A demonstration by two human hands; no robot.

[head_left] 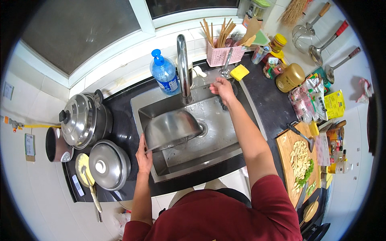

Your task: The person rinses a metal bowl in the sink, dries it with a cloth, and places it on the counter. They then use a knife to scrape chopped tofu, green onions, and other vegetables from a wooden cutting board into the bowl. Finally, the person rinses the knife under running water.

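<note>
Red sleeves (225,217) fill the lower edge, hiding the counter front. Left hand (143,154) clamps the rim of a steel bowl (172,128), tilted over the sink (225,142); its inside faces away, contents unseen. Right hand (222,89) reaches to the sink's far corner, fingers curled on something dark and hard to make out. Beyond, a pink basket (222,55) holds chopsticks. Chopped vegetables lie on the cutting board (285,144).

A single head-worn fisheye view looks almost straight down from close above the sink (225,138), which sits at the picture's centre. The window lies beyond the sink at the top edge, pots left of it, cutting board right. Straight edges bend toward the rim.
</note>
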